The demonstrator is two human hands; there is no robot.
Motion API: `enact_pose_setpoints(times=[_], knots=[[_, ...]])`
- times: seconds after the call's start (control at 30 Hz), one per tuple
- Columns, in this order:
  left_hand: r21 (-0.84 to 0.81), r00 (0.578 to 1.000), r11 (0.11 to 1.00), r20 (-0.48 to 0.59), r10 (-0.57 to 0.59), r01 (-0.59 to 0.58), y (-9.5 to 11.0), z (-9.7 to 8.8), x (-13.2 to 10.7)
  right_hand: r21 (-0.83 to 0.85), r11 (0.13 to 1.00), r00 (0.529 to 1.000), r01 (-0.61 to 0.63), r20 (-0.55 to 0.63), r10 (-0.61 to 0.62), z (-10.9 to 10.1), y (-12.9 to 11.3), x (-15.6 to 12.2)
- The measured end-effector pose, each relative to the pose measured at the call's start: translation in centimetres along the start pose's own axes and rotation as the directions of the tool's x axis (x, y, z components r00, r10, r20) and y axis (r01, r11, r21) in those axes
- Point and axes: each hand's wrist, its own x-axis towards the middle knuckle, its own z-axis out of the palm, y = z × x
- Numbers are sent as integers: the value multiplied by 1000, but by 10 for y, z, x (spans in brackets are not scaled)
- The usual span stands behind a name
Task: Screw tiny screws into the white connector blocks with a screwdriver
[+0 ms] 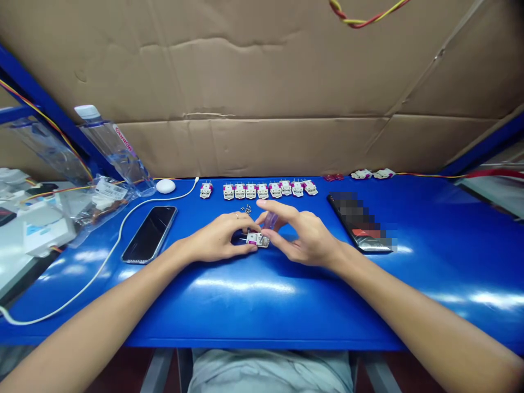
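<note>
Module (256,240) is between both hands on my feed, long axis left-right. Left hand (221,237) pinches its left end. Right hand (313,237) is at its right end, fingers around a purple bit (271,220); can't tell if gripped. Neither nearer. Screws (246,210) just behind module, units (262,191) beyond. Glossy table (245,316); phone (149,234) well left of module.
</note>
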Motion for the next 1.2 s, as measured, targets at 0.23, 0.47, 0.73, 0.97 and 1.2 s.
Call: enact_pose_setpoints(times=[0.23,0.47,0.73,0.97,1.2], knots=[[4,1000,1000,-11,5,-5,0,0,-1,-10,999,998,-49,33,49,0,-1,1],[12,1000,1000,-17,9,-9,-1,0,-1,-16,999,999,-31,41,32,-2,-1,1],[6,1000,1000,-15,17,-16,-1,0,0,-15,1000,999,21,39,-20,-4,-3,3],[19,1000,1000,-10,0,0,0,0,0,0,1000,998,3,61,-3,-4,-2,3],[28,1000,1000,-25,11,-11,-3,1,0,13,999,996,-45,72,44,-2,-2,3]])
